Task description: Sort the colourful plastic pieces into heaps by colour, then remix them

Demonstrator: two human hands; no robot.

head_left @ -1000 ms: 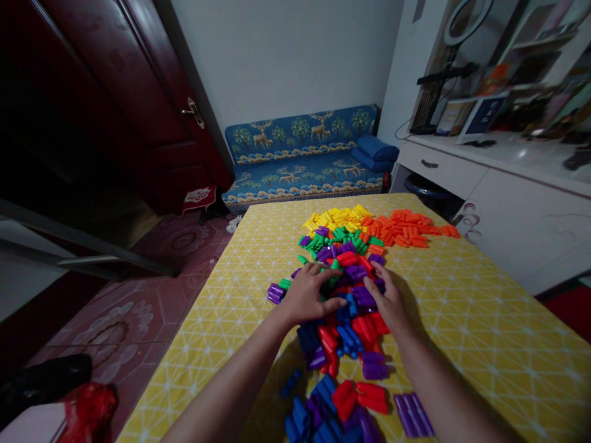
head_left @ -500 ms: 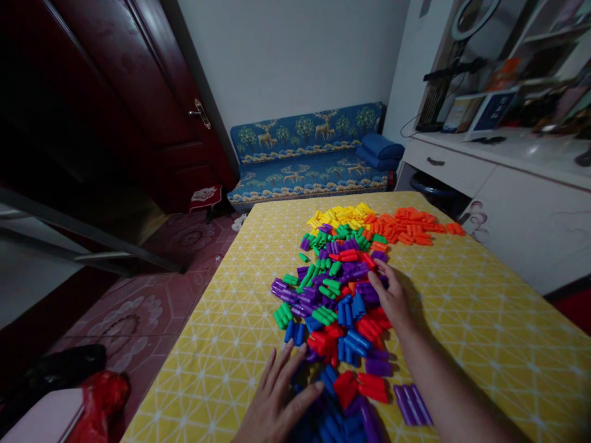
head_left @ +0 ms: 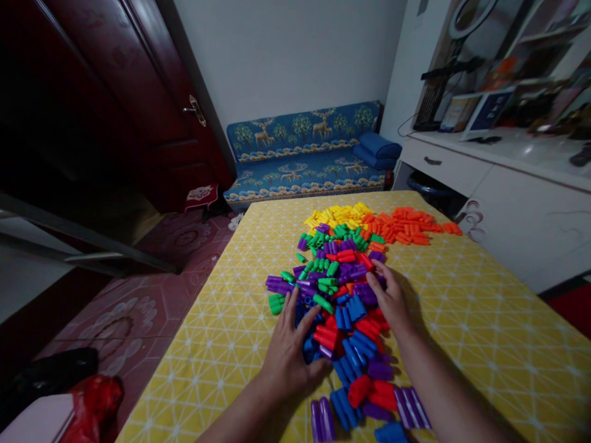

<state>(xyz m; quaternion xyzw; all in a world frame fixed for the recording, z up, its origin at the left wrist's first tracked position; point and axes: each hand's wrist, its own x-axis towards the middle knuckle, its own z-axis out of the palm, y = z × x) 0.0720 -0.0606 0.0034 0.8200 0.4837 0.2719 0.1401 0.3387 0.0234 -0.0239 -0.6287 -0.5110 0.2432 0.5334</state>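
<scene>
A long heap of small plastic tube-shaped pieces lies over the table, in purple, green, blue and red. My left hand rests at the heap's left side with fingers spread, among blue pieces and purple pieces; a green piece lies by its fingertips. On the right side, my right hand has its fingers apart and touches the edge of the heap, near purple pieces and a red piece. Neither palm shows, and I see nothing held.
Yellow pieces and orange pieces form separate piles at the far end of the patterned yellow tablecloth. Beyond stands a blue sofa. A white dresser is on the right, a dark red door on the left.
My left hand has moved forward along the heap, and pieces near it have shifted. Blue and purple pieces at the near end now lie more spread out. The right hand has stayed almost in place.
</scene>
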